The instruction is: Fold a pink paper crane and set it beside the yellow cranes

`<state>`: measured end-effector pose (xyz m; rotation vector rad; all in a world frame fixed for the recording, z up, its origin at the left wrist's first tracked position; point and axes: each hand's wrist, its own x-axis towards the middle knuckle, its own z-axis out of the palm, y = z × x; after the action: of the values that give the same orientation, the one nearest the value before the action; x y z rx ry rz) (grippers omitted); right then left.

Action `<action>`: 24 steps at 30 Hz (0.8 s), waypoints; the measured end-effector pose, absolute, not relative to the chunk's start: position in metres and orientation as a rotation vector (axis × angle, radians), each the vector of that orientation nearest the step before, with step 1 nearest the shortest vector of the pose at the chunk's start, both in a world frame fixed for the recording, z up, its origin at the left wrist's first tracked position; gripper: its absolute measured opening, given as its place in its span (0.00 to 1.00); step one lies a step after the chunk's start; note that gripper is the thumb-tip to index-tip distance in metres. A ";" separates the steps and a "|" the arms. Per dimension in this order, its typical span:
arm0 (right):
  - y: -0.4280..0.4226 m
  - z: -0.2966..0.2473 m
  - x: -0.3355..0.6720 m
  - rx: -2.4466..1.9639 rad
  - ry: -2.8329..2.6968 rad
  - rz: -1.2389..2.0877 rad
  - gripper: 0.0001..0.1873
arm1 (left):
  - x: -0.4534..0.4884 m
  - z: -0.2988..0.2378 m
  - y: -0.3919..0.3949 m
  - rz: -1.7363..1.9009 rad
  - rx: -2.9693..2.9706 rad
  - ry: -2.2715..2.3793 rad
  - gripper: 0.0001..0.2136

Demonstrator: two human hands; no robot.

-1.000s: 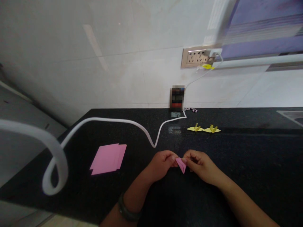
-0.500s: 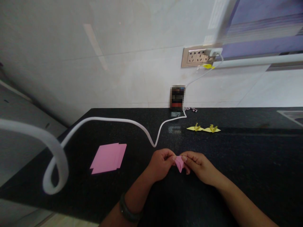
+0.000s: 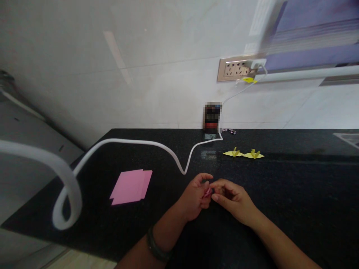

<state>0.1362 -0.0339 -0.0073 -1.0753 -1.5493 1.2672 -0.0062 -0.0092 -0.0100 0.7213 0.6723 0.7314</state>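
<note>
A small folded piece of pink paper sits in the fingers of my left hand, mostly hidden by them. That hand is closed on it, with the index finger stretched out above. Close on the right is my right hand, its thumb and index finger apart at the paper's edge; whether a fingertip touches the paper I cannot tell. Two folded yellow paper cranes stand side by side on the dark counter beyond my hands. To the left lies a stack of pink paper sheets.
A thick white cable-like arm loops across the left side and bends down near my hands. Against the tiled wall leans a phone-like device, its screen blurred. A beaded string lies beside it. The wall socket holds a white plug.
My right thumb and fingers have come off the pink paper and spread apart. In my left hand the paper has turned and is now more covered. The view has shifted slightly.
</note>
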 end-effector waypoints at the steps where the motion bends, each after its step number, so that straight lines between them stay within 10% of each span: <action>1: -0.033 -0.009 0.136 -1.116 -1.550 1.204 0.12 | -0.006 -0.009 -0.010 0.714 0.685 0.670 0.17; 24: -0.026 -0.007 0.145 -1.253 -1.382 1.187 0.12 | -0.006 -0.010 -0.010 1.032 1.256 0.989 0.11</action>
<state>0.1446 -0.0257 -0.0070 -1.2525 -1.3821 1.1871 -0.0063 -0.0103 -0.0104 1.2561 0.9891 1.0323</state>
